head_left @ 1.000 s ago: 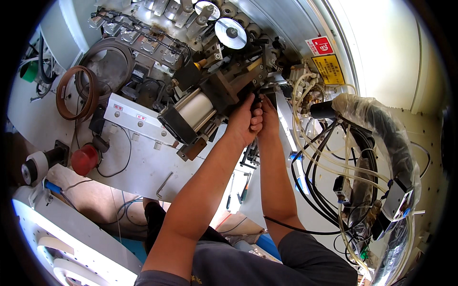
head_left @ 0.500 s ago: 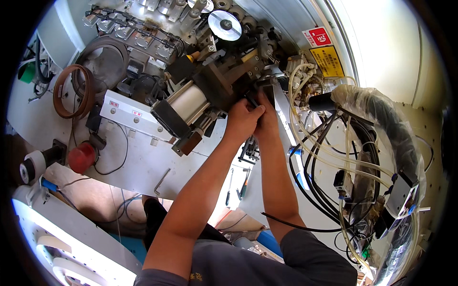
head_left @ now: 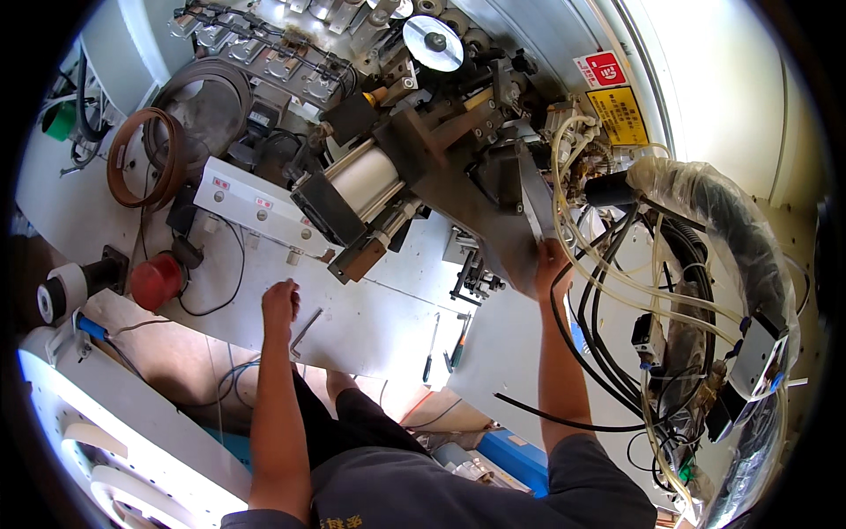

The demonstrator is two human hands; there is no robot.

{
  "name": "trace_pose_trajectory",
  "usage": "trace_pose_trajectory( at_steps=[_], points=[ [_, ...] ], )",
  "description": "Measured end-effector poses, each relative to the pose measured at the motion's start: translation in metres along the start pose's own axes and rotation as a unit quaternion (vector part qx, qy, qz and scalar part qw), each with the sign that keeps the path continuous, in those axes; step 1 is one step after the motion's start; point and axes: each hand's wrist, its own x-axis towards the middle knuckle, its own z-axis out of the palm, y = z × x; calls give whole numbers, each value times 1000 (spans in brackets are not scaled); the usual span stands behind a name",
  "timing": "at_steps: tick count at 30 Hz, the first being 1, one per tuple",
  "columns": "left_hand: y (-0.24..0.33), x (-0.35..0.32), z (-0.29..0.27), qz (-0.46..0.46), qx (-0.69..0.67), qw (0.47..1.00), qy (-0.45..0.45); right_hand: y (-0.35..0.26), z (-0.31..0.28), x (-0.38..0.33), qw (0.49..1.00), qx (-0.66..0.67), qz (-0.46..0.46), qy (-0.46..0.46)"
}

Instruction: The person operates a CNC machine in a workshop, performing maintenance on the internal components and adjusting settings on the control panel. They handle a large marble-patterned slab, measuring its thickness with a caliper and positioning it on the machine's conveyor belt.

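My left hand (head_left: pixel 281 302) is over the near edge of the pale bench (head_left: pixel 264 328), its fingers curled in. Whether anything small is inside them I cannot make out. Close on its right lies an L-shaped hex key (head_left: pixel 305 333), apart from the hand. My right hand (head_left: pixel 553 261) is at the right edge of a dark metal plate (head_left: pixel 502 236) and seems to touch it. Its fingers are partly hidden by the plate and hoses. Left of that plate sits a silver pneumatic cylinder (head_left: pixel 363 182) with dark end blocks.
Black cables and clear hoses (head_left: pixel 608 353) hang close round my right forearm. Two slim hand tools (head_left: pixel 458 342) lie at the bench's front. A red dome (head_left: pixel 157 280) and a brown ring (head_left: pixel 119 167) are at left. Rollers (head_left: pixel 434 44) stand at the back.
My hands have parted from beside the cylinder: the left came back toward the near left by the hex key, the right moved right and nearer along the plate. The view shifted slightly.
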Motion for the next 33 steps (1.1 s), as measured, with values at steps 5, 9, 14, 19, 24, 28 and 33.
trace_pose_trajectory(
  at_steps=[5,9,14,19,24,28,33],
  points=[
    [1,20,-20,-17,-27,999,35,14,-29,-7,965,-244,71,-60],
    [-28,30,-26,-67,-32,997,19,-21,1,9,982,-184,-45,-22],
    [-37,34,-32,-46,-30,998,4,1,-2,4,980,-193,6,-48],
    [-43,34,-26,-24,-17,1000,-2,33,-17,-15,978,87,186,-24],
    [-41,34,-23,-25,-36,998,34,-35,34,25,979,-191,-76,-4],
    [-37,34,-19,-26,-37,998,45,-48,40,37,981,-187,-55,-16],
    [-37,37,-16,-24,-31,996,75,-52,46,48,979,-191,-51,-47]
  ],
)
